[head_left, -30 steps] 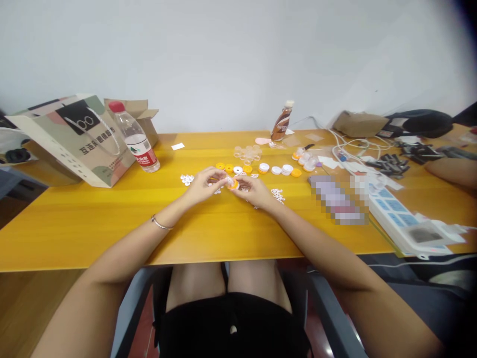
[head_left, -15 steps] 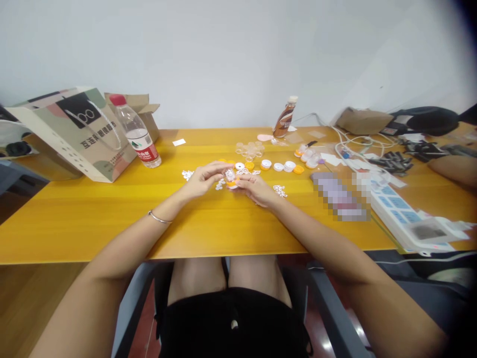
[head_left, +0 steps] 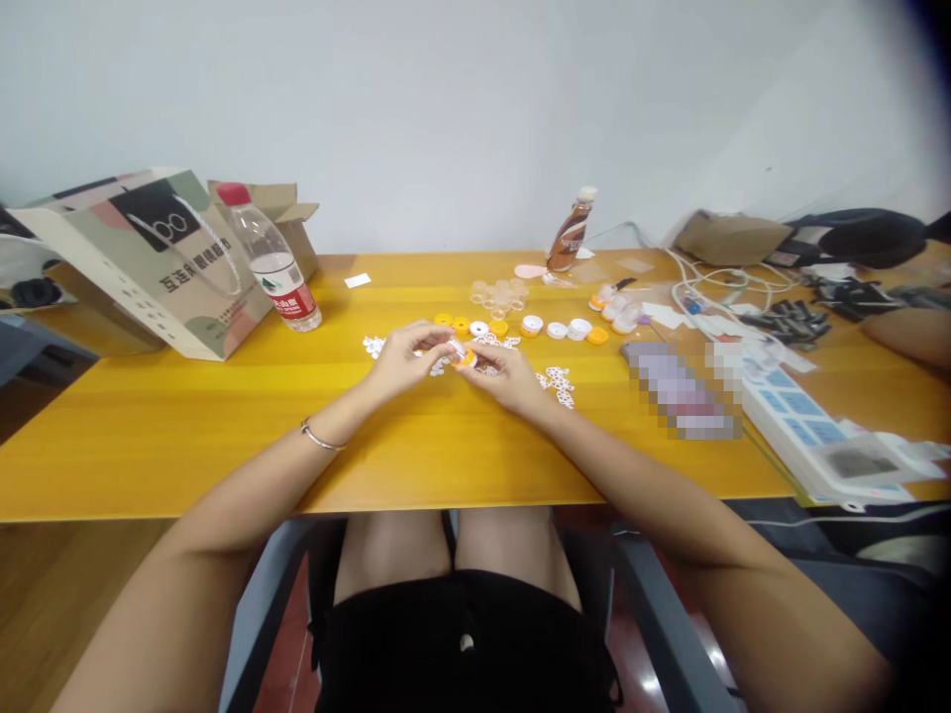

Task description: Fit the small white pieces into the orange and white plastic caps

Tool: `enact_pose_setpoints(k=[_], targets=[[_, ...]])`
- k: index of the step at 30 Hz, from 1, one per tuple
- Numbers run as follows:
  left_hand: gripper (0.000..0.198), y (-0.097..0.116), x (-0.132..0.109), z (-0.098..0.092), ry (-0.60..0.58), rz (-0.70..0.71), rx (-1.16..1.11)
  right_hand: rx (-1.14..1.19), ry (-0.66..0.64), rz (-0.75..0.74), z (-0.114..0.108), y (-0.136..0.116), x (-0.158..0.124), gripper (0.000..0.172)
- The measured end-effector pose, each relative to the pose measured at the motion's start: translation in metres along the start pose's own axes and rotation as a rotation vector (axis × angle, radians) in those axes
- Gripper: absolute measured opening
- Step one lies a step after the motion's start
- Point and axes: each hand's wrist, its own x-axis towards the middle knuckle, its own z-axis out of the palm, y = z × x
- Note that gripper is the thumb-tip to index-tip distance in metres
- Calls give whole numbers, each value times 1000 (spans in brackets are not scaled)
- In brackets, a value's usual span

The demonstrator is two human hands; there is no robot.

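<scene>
My left hand (head_left: pixel 405 361) and my right hand (head_left: pixel 511 378) meet above the table, both closed on one small round piece (head_left: pixel 466 357) with an orange-and-white base and a clear top. Fingers cover much of it, so its exact kind is unclear. Beyond it runs a row of round caps, among them an orange cap (head_left: pixel 498 328) and a white cap (head_left: pixel 579 328). Small white openwork pieces (head_left: pixel 559 382) lie right of my right hand. White bits (head_left: pixel 372 346) are beside my left hand. Clear plastic cups (head_left: pixel 499 295) are grouped behind the row.
A water bottle (head_left: pixel 286 287), a paper bag (head_left: pixel 200 287) and a cardboard box (head_left: pixel 301 233) stand at left. A brown drink bottle (head_left: pixel 571 236) stands at the back. On the right are a pixelated flat object (head_left: pixel 680 389), a power strip (head_left: pixel 798 421), cables and another person's arm (head_left: pixel 906 340).
My fingers have closed further over the small piece, which is now tilted and more hidden. My right hand has shifted slightly left, uncovering more white openwork pieces.
</scene>
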Motion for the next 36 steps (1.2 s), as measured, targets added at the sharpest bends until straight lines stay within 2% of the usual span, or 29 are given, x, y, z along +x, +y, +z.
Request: enact_pose_setpoints(k=[4,10,13,16,21,24,27,29,33,34,36], targets=[[29,4,-1,-1,-10,-47,100,-127,55,-60,0,-3,-2,29],[34,5,4,-11,-106,-97,17,80,-51,82,-2,-1,3,37],[38,5,5,-12,-138,-140,-61,104,-62,94,-2,1,4,38],[41,4,4,-9,-123,-188,-89,66,-40,72,0,-1,2,35],[41,4,2,-8,-59,-216,115,-2,64,24,4,-4,0,33],[36,5,5,-14,-105,-166,73,116,-3,81,3,-2,2,35],[31,4,9,-22,-286,-17,-119,255,-86,137,1,1,5,36],[34,3,9,-24,-349,19,-200,279,-90,157,-1,3,6,35],[35,3,7,-20,-199,-93,-74,249,-97,173,-2,4,5,37],[32,3,6,-19,-204,-93,-46,241,-107,180,-2,5,5,37],[26,4,6,-19,-293,-25,-68,232,-110,198,-2,5,5,38]])
